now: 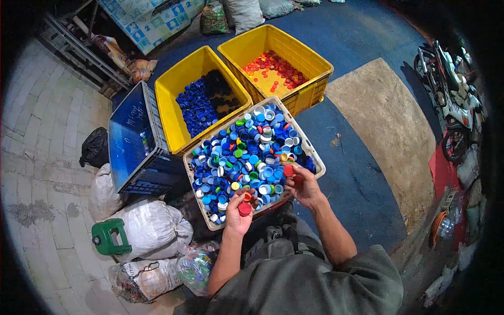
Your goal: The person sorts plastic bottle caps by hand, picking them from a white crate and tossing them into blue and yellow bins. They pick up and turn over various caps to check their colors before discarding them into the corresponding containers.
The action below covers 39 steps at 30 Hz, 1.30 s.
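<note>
A white tray heaped with mixed bottle caps, mostly blue with some white, green, yellow and red, sits in front of me. Over its near edge, my left hand is turned palm up with fingers curled around red bottle caps. My right hand, at the tray's near right corner, pinches a red cap, and another red cap lies against its fingers. How many caps each hand holds is partly hidden by the fingers.
Behind the tray stand a yellow bin with dark blue caps and another yellow bin with red caps. A blue bin is at left. White sacks and a green jerrycan lie near left. A motorbike stands right.
</note>
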Each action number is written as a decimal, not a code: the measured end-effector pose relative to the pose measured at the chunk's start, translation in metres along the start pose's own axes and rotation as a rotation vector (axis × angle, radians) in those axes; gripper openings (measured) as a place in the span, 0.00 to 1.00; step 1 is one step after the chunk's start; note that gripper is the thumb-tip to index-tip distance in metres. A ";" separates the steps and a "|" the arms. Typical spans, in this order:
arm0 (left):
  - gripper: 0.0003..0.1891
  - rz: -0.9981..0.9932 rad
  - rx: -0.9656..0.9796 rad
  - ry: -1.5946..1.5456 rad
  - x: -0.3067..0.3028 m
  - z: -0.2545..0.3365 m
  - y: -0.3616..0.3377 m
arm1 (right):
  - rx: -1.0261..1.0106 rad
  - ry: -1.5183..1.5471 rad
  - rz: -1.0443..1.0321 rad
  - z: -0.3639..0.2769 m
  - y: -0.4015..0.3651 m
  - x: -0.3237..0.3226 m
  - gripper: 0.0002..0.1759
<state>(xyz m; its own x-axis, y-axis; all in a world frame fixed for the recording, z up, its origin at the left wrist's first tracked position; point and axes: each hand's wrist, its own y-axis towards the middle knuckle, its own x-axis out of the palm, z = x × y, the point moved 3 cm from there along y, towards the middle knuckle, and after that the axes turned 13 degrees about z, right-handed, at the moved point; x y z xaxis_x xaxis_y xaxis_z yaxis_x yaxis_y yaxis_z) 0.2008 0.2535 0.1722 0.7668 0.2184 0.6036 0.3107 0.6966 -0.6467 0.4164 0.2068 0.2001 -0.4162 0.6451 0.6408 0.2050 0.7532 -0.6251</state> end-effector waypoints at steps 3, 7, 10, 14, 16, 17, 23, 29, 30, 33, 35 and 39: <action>0.11 0.035 0.027 0.004 -0.008 -0.005 -0.011 | 0.060 -0.030 -0.003 0.023 0.001 -0.013 0.22; 0.11 0.060 0.076 0.003 -0.023 -0.022 -0.032 | 0.138 -0.029 0.036 0.041 -0.023 -0.021 0.23; 0.10 0.036 0.096 -0.018 -0.031 -0.043 -0.047 | 0.180 -0.059 0.029 0.050 -0.046 -0.037 0.20; 0.10 0.037 0.040 -0.074 -0.035 -0.077 -0.064 | 0.171 -0.119 0.079 0.058 -0.082 -0.062 0.14; 0.10 0.015 0.028 -0.092 -0.035 -0.091 -0.073 | 0.163 -0.144 0.114 0.063 -0.098 -0.073 0.12; 0.10 0.004 0.026 -0.102 -0.035 -0.097 -0.078 | 0.180 -0.164 0.164 0.063 -0.106 -0.076 0.11; 0.12 0.005 0.050 -0.232 -0.040 -0.110 -0.104 | 0.123 -0.265 0.128 0.072 -0.118 -0.084 0.11; 0.15 0.060 0.057 -0.372 -0.028 -0.099 -0.121 | 0.195 -0.171 -0.031 0.068 -0.109 -0.065 0.13; 0.16 0.057 0.053 -0.394 -0.024 -0.098 -0.118 | 0.214 -0.121 -0.051 0.062 -0.109 -0.059 0.14; 0.17 0.063 0.053 -0.418 0.000 -0.095 -0.108 | 0.206 0.005 -0.096 0.043 -0.092 -0.057 0.18; 0.19 0.056 0.072 -0.409 0.023 -0.093 -0.095 | 0.173 0.005 -0.097 0.022 -0.076 -0.060 0.22; 0.23 0.025 0.113 -0.344 0.090 -0.086 -0.049 | 0.067 -0.016 -0.100 -0.044 -0.040 -0.049 0.30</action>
<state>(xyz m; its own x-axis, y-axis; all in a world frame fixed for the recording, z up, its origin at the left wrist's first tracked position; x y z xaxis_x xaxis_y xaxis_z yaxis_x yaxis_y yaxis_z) 0.3026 0.1798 0.2181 0.5336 0.4397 0.7224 0.2154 0.7554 -0.6189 0.4674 0.1503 0.2134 -0.4458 0.5647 0.6946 0.1021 0.8029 -0.5873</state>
